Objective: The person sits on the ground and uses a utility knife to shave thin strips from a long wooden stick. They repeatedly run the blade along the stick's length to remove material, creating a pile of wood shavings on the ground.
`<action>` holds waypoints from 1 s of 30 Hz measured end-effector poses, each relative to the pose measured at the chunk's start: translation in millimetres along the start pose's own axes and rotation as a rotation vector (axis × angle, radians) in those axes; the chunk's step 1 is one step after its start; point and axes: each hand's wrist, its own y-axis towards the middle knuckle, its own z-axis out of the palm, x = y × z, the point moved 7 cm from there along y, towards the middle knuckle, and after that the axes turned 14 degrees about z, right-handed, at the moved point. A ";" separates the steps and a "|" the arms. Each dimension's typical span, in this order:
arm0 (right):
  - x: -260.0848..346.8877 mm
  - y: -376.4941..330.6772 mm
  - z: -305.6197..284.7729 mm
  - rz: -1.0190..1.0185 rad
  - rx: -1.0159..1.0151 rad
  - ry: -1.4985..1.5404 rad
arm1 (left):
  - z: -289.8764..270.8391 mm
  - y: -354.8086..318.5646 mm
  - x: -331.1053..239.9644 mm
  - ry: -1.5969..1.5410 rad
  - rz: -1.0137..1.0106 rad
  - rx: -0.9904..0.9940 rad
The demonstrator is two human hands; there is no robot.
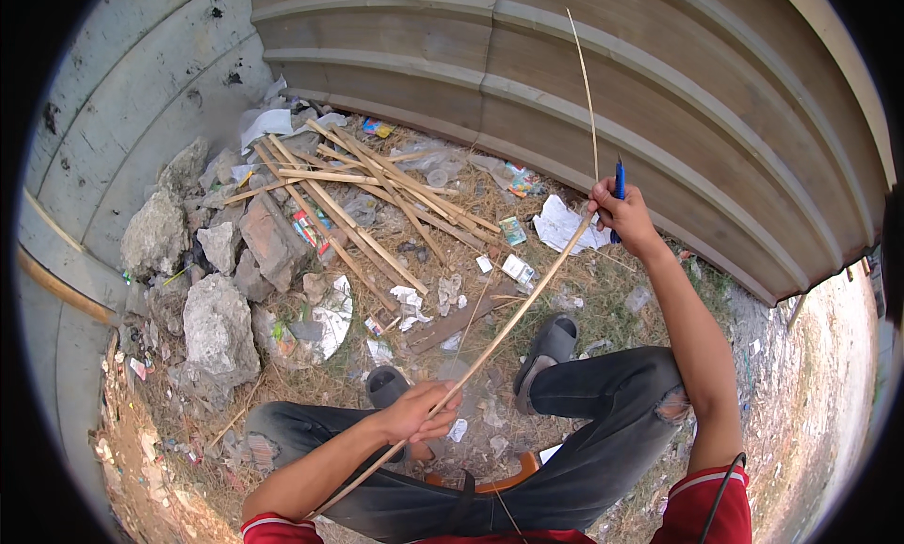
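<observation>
A long, pale bamboo strip (pixel 523 306) runs slantwise from my lap up to the right. My left hand (pixel 421 413) is closed around its lower part, above my left thigh. Farther up, my right hand (pixel 625 216) has its fingers closed, with a blue utility knife (pixel 619 182) in the grip and its tip pointing upward. The bamboo also passes at the right thumb and fingertips. Beyond them a thin, slightly bent length (pixel 588 82) rises in front of the metal sheeting; whether it is split off there, I cannot tell.
Several cut bamboo sticks (pixel 372 181) lie heaped ahead, beside grey rubble (pixel 218 327) on the left. Paper scraps (pixel 563 226) and wrappers litter the dry grass. Ribbed metal sheeting (pixel 612 64) closes off the far side, and a pale wall (pixel 141 92) the left. My legs are bent, feet in grey slippers (pixel 551 341).
</observation>
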 end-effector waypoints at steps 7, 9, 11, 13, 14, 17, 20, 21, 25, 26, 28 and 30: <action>17.1 5.9 -62.6 -0.144 -0.295 0.609 | 4.6 -1.0 -2.2 0.021 0.048 0.028; 15.2 -3.3 -92.3 -0.148 -0.509 0.554 | -0.8 -1.1 2.5 0.052 0.070 0.026; 17.3 -23.7 -113.7 -0.076 -0.750 0.242 | -9.2 -2.3 7.8 0.095 0.033 -0.025; -7.1 -27.6 -97.2 0.135 -0.710 -0.137 | -12.5 -2.7 7.9 0.128 0.029 -0.038; -18.8 -25.6 -88.1 0.242 -0.682 -0.325 | -11.6 -3.9 6.2 0.137 0.043 -0.026; -16.2 -24.7 -29.7 0.353 -0.315 -0.045 | -2.3 -8.4 1.8 0.158 0.063 0.090; -17.8 -14.5 -22.5 0.251 -0.119 0.269 | 6.1 0.9 -6.6 0.193 0.056 0.238; -16.1 -13.3 -17.5 0.273 -0.139 0.303 | 6.9 1.4 -9.5 0.210 0.057 0.261; 14.9 -26.3 40.1 0.238 0.022 0.285 | 18.7 24.5 -40.4 0.289 0.361 0.165; 23.8 -33.9 57.5 0.225 0.058 0.272 | 26.9 31.4 -53.8 0.335 0.424 0.155; 31.6 -42.6 85.6 0.186 0.163 0.258 | 40.0 38.5 -73.9 0.393 0.463 0.125; 42.1 -55.6 101.0 0.135 0.156 0.013 | 46.3 37.5 -86.1 0.424 0.428 0.069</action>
